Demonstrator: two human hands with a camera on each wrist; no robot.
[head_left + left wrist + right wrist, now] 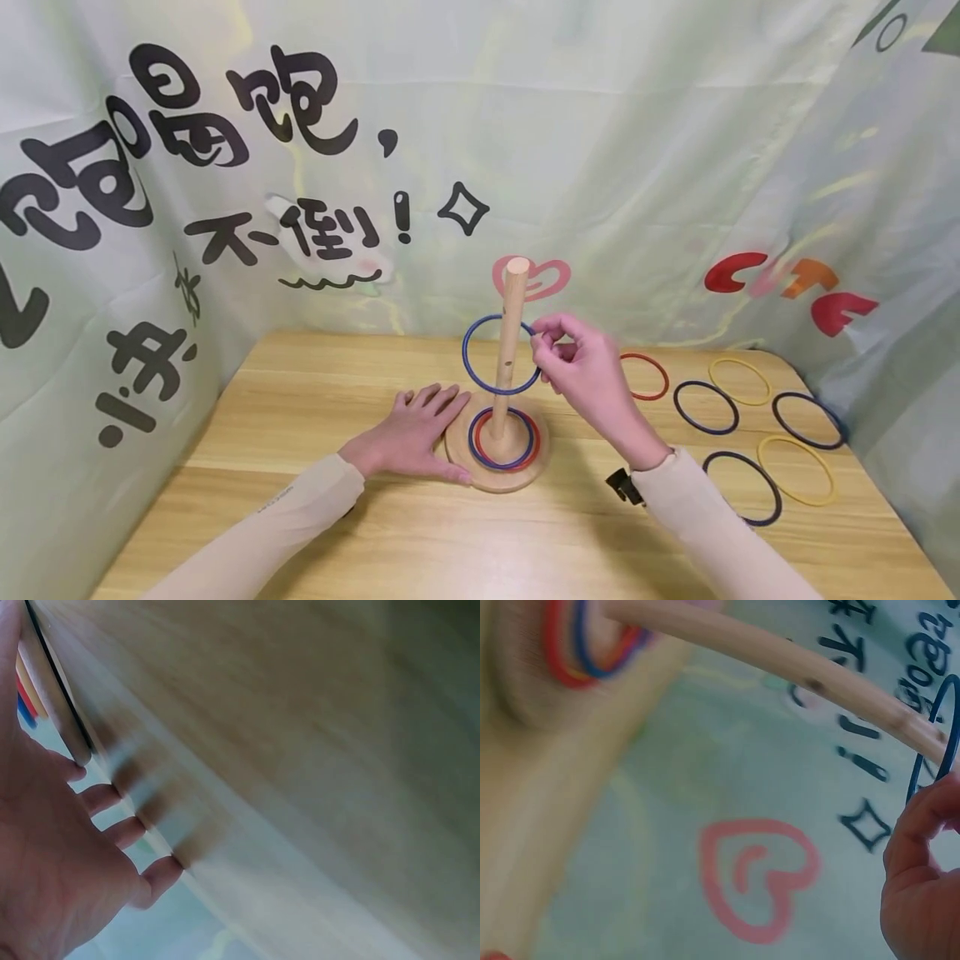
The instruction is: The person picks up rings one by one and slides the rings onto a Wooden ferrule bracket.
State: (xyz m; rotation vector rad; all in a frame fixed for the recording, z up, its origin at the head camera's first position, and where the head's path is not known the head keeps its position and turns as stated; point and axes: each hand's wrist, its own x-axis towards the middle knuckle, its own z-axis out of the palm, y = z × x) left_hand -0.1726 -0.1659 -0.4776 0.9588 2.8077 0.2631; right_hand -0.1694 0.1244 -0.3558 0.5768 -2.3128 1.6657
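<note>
A wooden post stands upright on a round wooden base. Between thumb and fingers, my right hand pinches a blue ring by its right side. That ring circles the upper part of the post, its near edge crossing in front of the wood; the right wrist view shows the same ring there. Lower down, a blue ring and a red ring lie round the post's foot. With fingers spread, my left hand rests at the base's left side, fingertips on the table in the left wrist view.
To the right on the table lie a red ring, several dark blue rings, one of them nearest me, and two yellow rings, including one near the right edge. A printed curtain hangs behind and beside the table.
</note>
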